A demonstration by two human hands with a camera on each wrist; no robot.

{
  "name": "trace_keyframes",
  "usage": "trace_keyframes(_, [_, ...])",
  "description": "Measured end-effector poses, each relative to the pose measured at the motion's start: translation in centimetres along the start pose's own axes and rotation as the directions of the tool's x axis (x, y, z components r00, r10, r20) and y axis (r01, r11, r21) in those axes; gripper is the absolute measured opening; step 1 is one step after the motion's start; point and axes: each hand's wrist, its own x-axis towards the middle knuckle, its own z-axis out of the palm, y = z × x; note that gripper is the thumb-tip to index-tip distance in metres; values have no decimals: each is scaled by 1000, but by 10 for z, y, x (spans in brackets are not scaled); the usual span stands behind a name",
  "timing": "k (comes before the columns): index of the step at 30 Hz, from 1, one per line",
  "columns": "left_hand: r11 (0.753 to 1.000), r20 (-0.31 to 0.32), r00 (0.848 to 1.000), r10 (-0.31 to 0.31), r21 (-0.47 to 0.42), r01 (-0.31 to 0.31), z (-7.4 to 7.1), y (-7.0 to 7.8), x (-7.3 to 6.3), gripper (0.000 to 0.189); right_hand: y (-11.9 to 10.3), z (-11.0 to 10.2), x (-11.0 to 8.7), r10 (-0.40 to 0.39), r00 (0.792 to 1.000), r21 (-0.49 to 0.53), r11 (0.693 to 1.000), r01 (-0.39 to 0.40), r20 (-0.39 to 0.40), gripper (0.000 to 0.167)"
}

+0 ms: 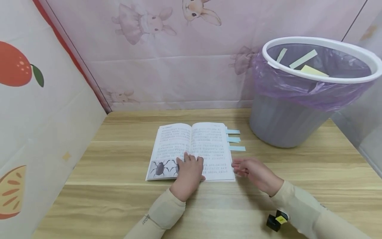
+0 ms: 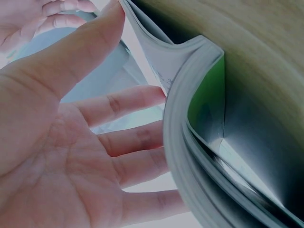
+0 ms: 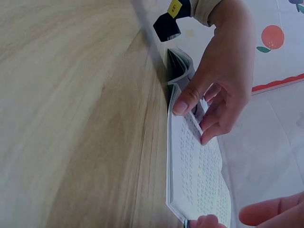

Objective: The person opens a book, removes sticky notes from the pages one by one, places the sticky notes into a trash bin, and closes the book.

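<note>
An open book (image 1: 209,142) lies on the wooden table, its left page showing a beetle picture (image 1: 160,168). Several pale blue sticky tabs (image 1: 237,148) stick out from the book's right edge. My left hand (image 1: 188,177) rests over the lower middle of the pages, fingers spread. In the left wrist view, fingertips (image 2: 154,95) touch the pages by the curved spine. My right hand (image 1: 258,174) is at the lower right edge of the book, below the tabs, with its fingers loosely extended. Its fingertips (image 3: 206,221) appear beside the book's corner in the right wrist view.
A grey bin (image 1: 286,122) with a purple liner and white rim stands at the table's back right. Paper strips (image 1: 302,59) lie inside it. A black wrist camera (image 1: 276,220) is below my right sleeve. Printed wall sheets (image 1: 179,79) border the table.
</note>
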Motion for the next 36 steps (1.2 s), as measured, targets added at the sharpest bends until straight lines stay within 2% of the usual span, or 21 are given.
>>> trace_keyframes(6, [1000, -15, 1000, 1, 9, 0, 1, 0, -2, 60, -2, 2, 2, -39, 999, -6, 999, 39, 16, 48])
trace_keyframes(9, [1000, -29, 1000, -1, 10, 1, 4, -1, -2, 60, -2, 6, 3, -86, 996, -67, 994, 87, 22, 47])
trace_keyframes(10, [1000, -53, 999, 4, 16, -3, 10, -1, -1, 62, -2, 7, 3, -103, 994, -91, 990, 105, 24, 47])
trace_keyframes(14, [1000, -48, 999, -1, 7, 2, 10, -2, -1, 63, -6, 9, 12, -187, 982, -197, 963, 185, 12, 50])
trace_keyframes(18, [1000, 10, 1000, -12, -12, 12, 3, -1, -3, 61, -15, 5, 30, -267, 964, -287, 923, 256, -1, 53])
trace_keyframes(24, [1000, 41, 999, -5, -3, 5, 2, 1, -3, 62, -24, -1, 54, -221, 975, -419, 886, 199, -4, 67])
trace_keyframes(28, [1000, 18, 1000, -2, 14, 2, 5, 3, -2, 62, -25, -2, 60, -209, 978, -458, 869, 186, 1, 68])
trace_keyframes(33, [999, -31, 1000, -1, 41, 2, 7, 2, 0, 61, -24, -1, 60, -241, 970, -551, 812, 193, -15, 65])
trace_keyframes(36, [999, -37, 999, 1, 45, 1, 6, 1, 0, 61, -23, -1, 59, -270, 963, -589, 779, 213, -8, 62])
